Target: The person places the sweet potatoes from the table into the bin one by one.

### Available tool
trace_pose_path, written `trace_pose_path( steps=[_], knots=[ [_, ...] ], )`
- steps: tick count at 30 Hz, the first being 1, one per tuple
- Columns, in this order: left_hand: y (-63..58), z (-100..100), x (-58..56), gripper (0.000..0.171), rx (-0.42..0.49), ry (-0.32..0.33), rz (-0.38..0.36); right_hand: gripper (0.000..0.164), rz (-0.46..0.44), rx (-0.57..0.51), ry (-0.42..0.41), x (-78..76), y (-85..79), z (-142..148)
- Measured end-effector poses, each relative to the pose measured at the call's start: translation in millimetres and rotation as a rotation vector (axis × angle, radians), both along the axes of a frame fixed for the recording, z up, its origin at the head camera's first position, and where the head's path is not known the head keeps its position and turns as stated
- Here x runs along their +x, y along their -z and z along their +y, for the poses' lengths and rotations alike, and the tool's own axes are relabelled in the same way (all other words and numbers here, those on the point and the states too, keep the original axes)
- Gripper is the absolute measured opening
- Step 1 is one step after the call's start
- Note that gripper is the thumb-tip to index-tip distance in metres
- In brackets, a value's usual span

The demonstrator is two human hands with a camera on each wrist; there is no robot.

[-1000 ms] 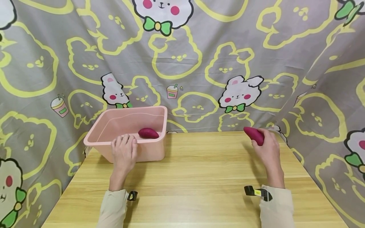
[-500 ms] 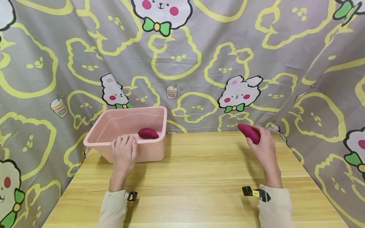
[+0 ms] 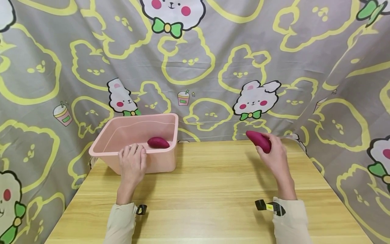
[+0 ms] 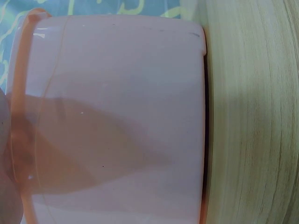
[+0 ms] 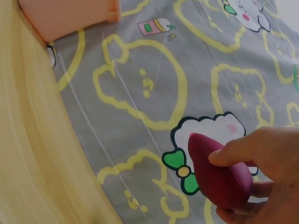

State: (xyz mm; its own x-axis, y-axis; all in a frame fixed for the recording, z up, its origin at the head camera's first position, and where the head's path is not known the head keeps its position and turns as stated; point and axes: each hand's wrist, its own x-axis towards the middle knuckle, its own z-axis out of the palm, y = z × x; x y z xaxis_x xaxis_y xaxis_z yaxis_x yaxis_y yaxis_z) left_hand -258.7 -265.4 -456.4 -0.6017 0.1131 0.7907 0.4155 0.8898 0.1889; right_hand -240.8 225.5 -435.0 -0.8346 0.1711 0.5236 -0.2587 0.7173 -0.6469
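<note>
A dark purple-red sweet potato (image 3: 258, 140) is held in the air by my right hand (image 3: 276, 159), above the far right part of the table. In the right wrist view, the thumb presses one side of this sweet potato (image 5: 218, 173) and fingers curl behind it. My left hand (image 3: 132, 162) grips the near rim of a pink plastic bin (image 3: 163, 162), its fingers hooked over the edge. Inside the bin, by its right wall, lies a second sweet potato (image 3: 158, 142). The left wrist view is mostly the bin's outer wall (image 4: 126, 70), with only fingertips at the left edge.
The wooden table (image 3: 207, 189) carries the bin at its far left. A grey curtain (image 3: 207, 71) with yellow outlines and rabbit faces hangs behind the table and along both sides. Small black cameras sit at both wrists.
My right hand has carried the sweet potato leftward and slightly up. The left hand, the bin and the sweet potato inside it have stayed put.
</note>
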Motion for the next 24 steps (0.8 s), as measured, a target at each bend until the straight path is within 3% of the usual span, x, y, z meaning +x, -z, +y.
trace_pose_path(
  steps=[24],
  knots=[
    [2.4, -2, -2.9, 0.035, -0.009, -0.011, 0.014, 0.052, 0.079, 0.010, -0.113, -6.0, 0.0, -36]
  ],
)
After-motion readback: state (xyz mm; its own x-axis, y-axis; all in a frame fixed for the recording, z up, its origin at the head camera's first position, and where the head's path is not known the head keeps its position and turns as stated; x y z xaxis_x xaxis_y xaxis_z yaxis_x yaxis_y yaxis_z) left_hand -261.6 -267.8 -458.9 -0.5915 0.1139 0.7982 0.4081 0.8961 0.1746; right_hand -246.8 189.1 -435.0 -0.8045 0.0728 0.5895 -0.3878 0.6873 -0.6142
